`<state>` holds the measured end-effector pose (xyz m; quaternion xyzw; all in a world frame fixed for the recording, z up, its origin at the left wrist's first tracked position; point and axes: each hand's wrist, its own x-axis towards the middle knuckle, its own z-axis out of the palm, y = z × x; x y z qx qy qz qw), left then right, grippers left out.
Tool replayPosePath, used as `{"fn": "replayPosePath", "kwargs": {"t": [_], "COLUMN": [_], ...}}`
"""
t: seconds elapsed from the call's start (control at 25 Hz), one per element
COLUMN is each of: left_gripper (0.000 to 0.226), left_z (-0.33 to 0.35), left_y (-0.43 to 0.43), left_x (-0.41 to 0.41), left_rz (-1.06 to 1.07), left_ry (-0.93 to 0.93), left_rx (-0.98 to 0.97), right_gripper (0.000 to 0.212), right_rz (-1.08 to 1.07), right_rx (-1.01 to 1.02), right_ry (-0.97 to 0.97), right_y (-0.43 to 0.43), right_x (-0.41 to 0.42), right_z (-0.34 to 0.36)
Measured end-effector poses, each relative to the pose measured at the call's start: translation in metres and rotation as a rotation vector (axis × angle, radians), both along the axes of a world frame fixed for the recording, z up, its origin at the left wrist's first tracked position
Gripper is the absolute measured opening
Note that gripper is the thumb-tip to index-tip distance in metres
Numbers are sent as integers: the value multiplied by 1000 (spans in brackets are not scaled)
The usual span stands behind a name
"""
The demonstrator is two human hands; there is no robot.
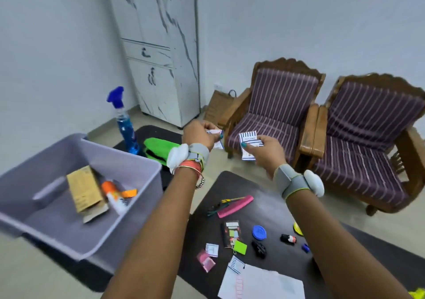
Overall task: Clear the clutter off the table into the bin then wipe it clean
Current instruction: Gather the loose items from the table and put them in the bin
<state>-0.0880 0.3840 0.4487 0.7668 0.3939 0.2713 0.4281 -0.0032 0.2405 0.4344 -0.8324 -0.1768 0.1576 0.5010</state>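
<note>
Above table (pixel 276 206) far edge: left hand (pixel 200 135) pinches striped sachet (pixel 217 139), right hand (pixel 266 152) pinches second sachet (pixel 248 140).

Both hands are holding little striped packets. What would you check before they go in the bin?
1. Left hand pinches the left packet: ok.
2. Right hand pinches the right packet: ok.
3. Bin has room: ok, few things inside.
4. Hands above the bin: not ok, both appear off to its right.
5. Table ready for wiping: not ok, pink comb, blue lid and papers lie on it.
6. Packets full or empty: cannot tell.
</note>
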Motion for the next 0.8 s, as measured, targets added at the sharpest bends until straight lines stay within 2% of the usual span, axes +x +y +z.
{"fn": "replayPosePath", "kwargs": {"t": [0.08, 0.24, 0.4, 0.56, 0.64, 0.8], "left_gripper": [16, 15, 18, 16, 20, 28], "left_z": [21, 47, 31, -4, -30, -76], "left_y": [20, 97, 133, 199, 224, 246], "left_x": [-11, -102, -130, -174, -190, -206], "left_rz": [-1, 195, 235, 292, 308, 313], "left_ry": [22, 52, 164, 338, 427, 554], "left_rx": [44, 63, 85, 26, 3, -31], "right_gripper": [10, 8, 20, 13, 12, 31], "right_rz": [59, 304, 442, 627, 705, 854], "right_rx": [51, 53, -16, -214, -383, -687], "right_ry": [-37, -91, -74, -149, -231, -326], "right_y": [18, 112, 166, 242, 272, 302], "right_x": [-6, -77, -117, -167, -181, -195], "right_z": [25, 55, 46, 16, -6, -53]}}
